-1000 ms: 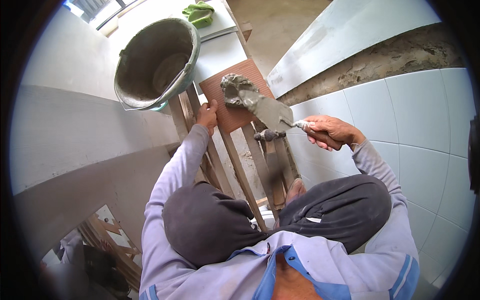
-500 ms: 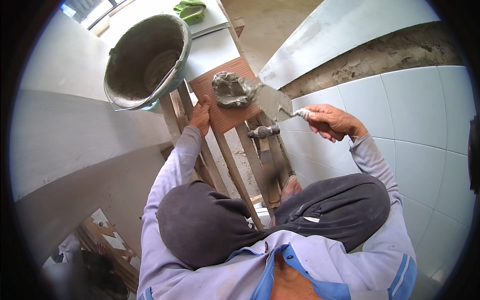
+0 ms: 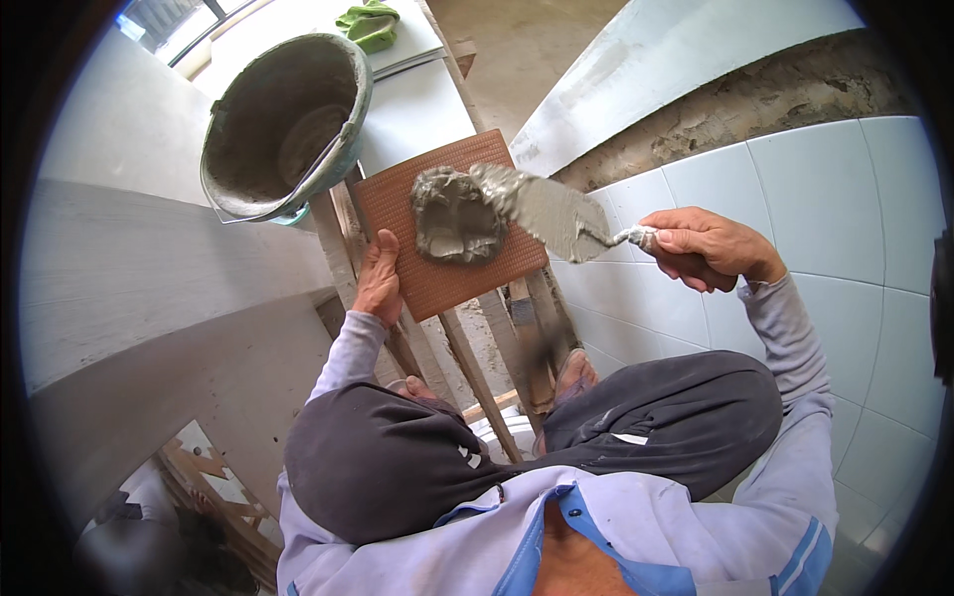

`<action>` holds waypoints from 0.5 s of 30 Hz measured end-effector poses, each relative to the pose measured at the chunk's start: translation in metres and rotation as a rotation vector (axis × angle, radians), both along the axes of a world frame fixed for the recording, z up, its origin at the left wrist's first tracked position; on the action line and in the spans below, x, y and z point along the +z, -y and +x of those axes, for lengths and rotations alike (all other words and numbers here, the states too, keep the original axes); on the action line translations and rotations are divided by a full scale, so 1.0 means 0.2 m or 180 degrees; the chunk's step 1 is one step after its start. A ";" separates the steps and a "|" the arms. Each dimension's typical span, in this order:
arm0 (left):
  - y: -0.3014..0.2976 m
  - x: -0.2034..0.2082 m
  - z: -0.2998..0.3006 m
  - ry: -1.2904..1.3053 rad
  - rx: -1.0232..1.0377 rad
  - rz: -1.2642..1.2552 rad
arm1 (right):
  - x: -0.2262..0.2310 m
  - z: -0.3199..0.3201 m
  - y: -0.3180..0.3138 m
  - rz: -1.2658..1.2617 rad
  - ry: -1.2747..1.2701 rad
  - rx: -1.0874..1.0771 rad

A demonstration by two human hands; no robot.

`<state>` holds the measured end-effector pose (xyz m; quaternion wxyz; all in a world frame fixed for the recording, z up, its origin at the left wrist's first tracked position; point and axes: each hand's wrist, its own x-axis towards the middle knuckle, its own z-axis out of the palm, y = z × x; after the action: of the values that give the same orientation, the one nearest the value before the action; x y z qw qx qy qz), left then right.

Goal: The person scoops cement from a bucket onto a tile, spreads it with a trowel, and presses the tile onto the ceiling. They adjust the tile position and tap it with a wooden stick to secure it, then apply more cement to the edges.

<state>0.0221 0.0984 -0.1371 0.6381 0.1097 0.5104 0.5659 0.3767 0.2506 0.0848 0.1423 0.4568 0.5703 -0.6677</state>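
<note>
My left hand [image 3: 379, 280] grips the left edge of a square terracotta-coloured tile [image 3: 437, 293], its ribbed back facing up. A thick grey mound of wet mortar [image 3: 459, 230] sits near the tile's middle, with a hollow pressed into it. In my right hand [image 3: 711, 246] is the handle of a trowel [image 3: 566, 217]; its blade is smeared with mortar, and the tip, also coated, reaches over the mound's upper right side. Whether the tip touches the mound, I cannot tell. The tile is held above wooden slats [image 3: 459, 353].
A mortar-stained bucket [image 3: 288, 129] stands beyond the tile at the left. White tiles [image 3: 422, 109] and a green cloth [image 3: 370, 26] lie behind it. Pale blue wall tiles [image 3: 815, 209] rise on the right, under a rough mortar strip [image 3: 735, 114]. My feet [image 3: 574, 372] are on the slats.
The tile has come nearer to me and appears larger, now covering the hammer head seen before. My right hand and the trowel have shifted right and slightly nearer.
</note>
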 end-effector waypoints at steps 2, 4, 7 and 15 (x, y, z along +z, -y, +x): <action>0.03 0.02 -0.01 -0.0043 -0.0171 0.0263 | 0.07 0.00 0.03 0.0047 0.0224 0.0165; 0.04 0.04 0.00 -0.0144 -0.0290 0.0472 | 0.11 -0.01 0.06 0.0685 0.0164 0.0658; 0.02 0.15 0.04 -0.0293 -0.0369 0.0648 | 0.15 0.03 0.09 0.1430 -0.0072 0.1152; 0.00 0.40 0.07 -0.0229 -0.0151 0.0757 | 0.48 0.14 0.24 0.2198 0.0076 0.1024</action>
<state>0.0359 0.0982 -0.0577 0.6151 0.2168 0.4595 0.6029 0.4050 0.2032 0.1817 0.0896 0.3902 0.8244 -0.4000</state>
